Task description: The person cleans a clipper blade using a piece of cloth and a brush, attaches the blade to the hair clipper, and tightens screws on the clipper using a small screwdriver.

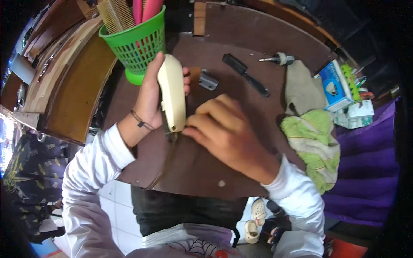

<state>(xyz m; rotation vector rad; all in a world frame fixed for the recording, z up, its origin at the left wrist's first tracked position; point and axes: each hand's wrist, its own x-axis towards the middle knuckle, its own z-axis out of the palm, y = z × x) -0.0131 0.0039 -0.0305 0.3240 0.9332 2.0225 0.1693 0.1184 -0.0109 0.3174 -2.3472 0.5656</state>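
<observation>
My left hand (150, 92) is wrapped round a cream hair clipper (173, 90), held above the brown table with its rounded end up and away from me. A dark cord (165, 163) runs from the clipper's lower end toward the table's near edge. My right hand (223, 129) is closed in a pinch at the clipper's lower right corner. Whatever its fingertips hold, if anything, is too small to make out. Beyond the hands lie a dark grey clipper guard (208, 80) and a black brush with a long handle (245, 74).
A green basket (137, 47) of combs and brushes stands at the far left. On the right lie a small tool with a pale shaft (277, 59), a grey cloth (304, 88), a green-and-white towel (312, 142) and a blue-and-white box (337, 88). The brown table (206, 176) ends near my waist.
</observation>
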